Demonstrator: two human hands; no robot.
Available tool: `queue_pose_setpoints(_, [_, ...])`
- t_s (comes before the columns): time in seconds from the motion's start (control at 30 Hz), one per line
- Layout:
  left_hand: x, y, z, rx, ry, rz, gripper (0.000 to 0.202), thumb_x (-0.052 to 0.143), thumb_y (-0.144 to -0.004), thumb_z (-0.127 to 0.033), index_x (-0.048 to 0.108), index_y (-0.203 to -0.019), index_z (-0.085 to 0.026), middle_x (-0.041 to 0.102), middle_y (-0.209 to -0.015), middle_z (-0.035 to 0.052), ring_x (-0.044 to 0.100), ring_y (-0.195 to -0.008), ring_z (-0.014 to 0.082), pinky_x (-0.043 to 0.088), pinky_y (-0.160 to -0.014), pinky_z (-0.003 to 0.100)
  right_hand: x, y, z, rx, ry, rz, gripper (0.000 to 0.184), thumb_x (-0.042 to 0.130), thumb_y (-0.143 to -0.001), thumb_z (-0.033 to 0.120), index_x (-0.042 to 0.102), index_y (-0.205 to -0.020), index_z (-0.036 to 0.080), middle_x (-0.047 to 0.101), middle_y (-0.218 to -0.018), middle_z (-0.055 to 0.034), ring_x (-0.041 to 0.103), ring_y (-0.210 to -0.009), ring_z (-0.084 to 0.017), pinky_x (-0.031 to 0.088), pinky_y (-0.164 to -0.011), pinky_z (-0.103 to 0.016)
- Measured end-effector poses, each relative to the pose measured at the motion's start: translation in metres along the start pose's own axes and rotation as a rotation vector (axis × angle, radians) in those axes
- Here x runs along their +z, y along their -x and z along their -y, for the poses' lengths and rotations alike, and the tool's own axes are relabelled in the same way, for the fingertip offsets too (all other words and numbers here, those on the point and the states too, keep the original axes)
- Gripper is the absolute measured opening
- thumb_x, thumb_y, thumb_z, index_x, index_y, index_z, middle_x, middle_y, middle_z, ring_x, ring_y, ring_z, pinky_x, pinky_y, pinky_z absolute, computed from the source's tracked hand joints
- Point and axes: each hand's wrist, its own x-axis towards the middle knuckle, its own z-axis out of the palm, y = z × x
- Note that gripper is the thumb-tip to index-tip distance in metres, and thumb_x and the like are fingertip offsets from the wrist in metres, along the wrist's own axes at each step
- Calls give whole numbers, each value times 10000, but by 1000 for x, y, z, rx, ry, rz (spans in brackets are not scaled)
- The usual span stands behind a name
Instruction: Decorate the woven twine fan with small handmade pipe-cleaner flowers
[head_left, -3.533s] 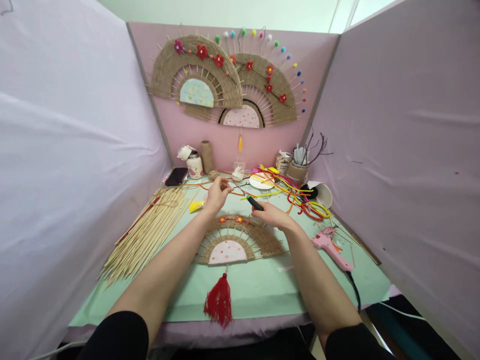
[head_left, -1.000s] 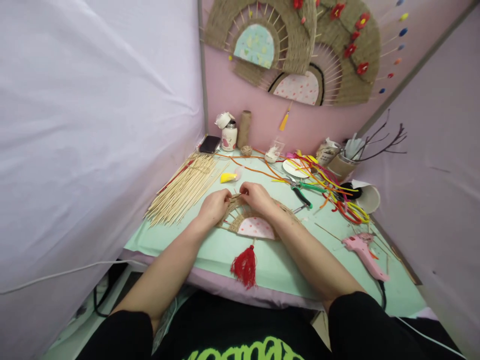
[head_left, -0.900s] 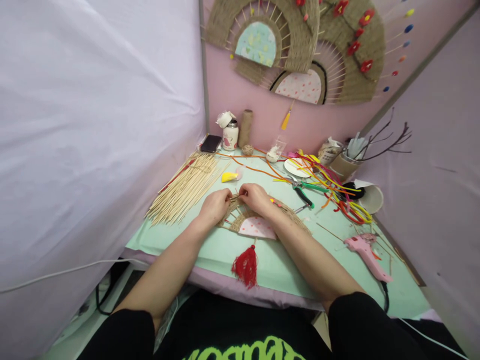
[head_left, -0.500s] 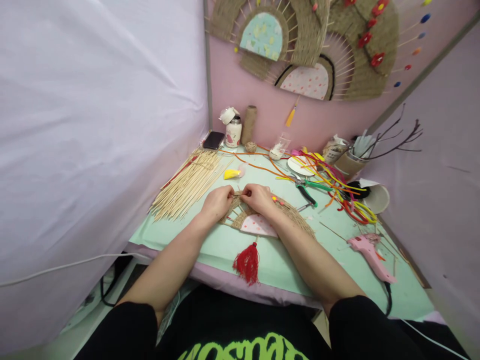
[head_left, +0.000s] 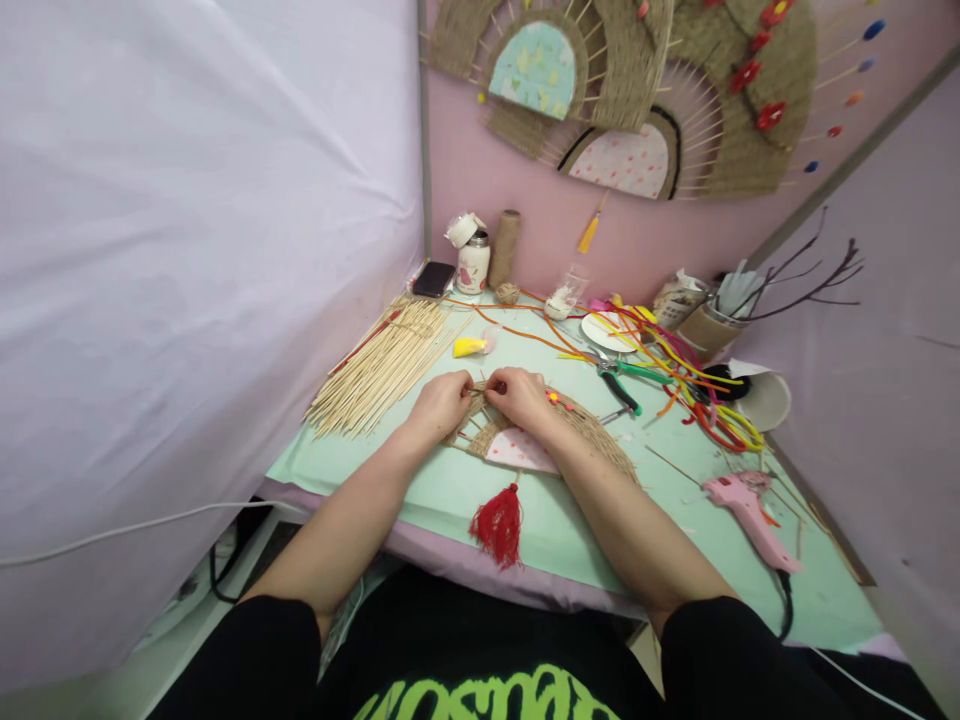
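Observation:
A half-round fan (head_left: 600, 440) woven from brown twine over thin sticks lies flat on the table in front of me. Its centre is a white piece with pink dots, and a red tassel (head_left: 499, 524) hangs from its lower edge toward me. My left hand (head_left: 444, 402) pinches the fan's upper left rim. Close beside it, my right hand (head_left: 517, 396) is closed at the same rim, its forearm crossing over the fan. Small yellow and red decorations show just right of my right hand. What exactly the fingertips grip is too small to make out.
Bamboo sticks (head_left: 379, 370) lie in a pile at the left. Green-handled pliers (head_left: 619, 385) and coloured pipe cleaners (head_left: 675, 370) are to the right, with a pink glue gun (head_left: 754, 515) nearer me. A bottle (head_left: 472, 265) and twine roll (head_left: 505, 248) stand at the back.
The whole view has shifted slightly, so everything sits a little further right. Both hands stay pinched at the fan's upper rim, with hardly any movement of their own.

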Motion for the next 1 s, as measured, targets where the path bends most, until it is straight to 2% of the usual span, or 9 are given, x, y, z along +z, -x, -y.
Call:
queue_pose_setpoints(0.2, [1, 0, 0, -1, 1, 6, 170, 528, -767, -112, 645, -854, -199, 701, -829, 49, 617, -765, 196, 407, -678, 281, 4, 0, -1, -20, 6, -2, 108, 563, -786, 220, 668, -761, 219, 721, -885, -21, 579, -885, -202, 304, -793, -326])
queue_pose_setpoints(0.33, [1, -1, 3, -8, 38, -24, 126, 559, -773, -155, 650, -848, -198, 702, -822, 49, 614, -750, 191, 413, -680, 283, -3, 1, -1, -4, -34, -47, 127, 549, -795, 246, 673, -789, 221, 724, -899, -25, 587, -879, -201, 323, -803, -328])
queue_pose_setpoints(0.53, [-10, -5, 13, -77, 124, -228, 132, 545, -834, -244, 668, -830, -196, 711, -848, 49, 621, -792, 183, 432, -733, 289, -36, 3, -14, 60, -179, -237, 194, 495, -799, 255, 681, -833, 215, 718, -883, -19, 598, -814, -180, 379, -816, -324])
queue_pose_setpoints(0.6, [-12, -5, 14, -76, 139, -236, 133, 556, -825, -246, 678, -834, -194, 712, -852, 47, 620, -792, 179, 436, -740, 287, -48, 8, -18, 66, -205, -280, 199, 486, -794, 255, 678, -806, 204, 709, -847, -23, 593, -795, -177, 392, -795, -314])
queue_pose_setpoints(0.7, [-13, -5, 13, -53, 139, -190, 131, 570, -805, -234, 692, -830, -195, 714, -852, 46, 618, -791, 177, 440, -744, 286, -59, 19, -23, 92, -217, -295, 192, 492, -791, 267, 671, -769, 200, 700, -808, -19, 590, -780, -172, 394, -784, -309])
queue_pose_setpoints(0.8, [-12, -5, 12, -60, 135, -187, 135, 573, -800, -241, 699, -817, -197, 713, -841, 45, 615, -778, 176, 437, -729, 284, -60, 29, -28, 130, -225, -307, 195, 498, -792, 293, 669, -764, 203, 700, -809, -16, 597, -791, -171, 389, -797, -312])
queue_pose_setpoints(1.0, [-19, -4, 12, -112, 127, -279, 213, 539, -837, -326, 694, -809, -182, 706, -817, 50, 602, -749, 171, 423, -704, 280, -56, 32, -50, 220, -152, -402, 212, 509, -794, 328, 678, -774, 202, 715, -824, -24, 607, -791, -190, 350, -854, -367])
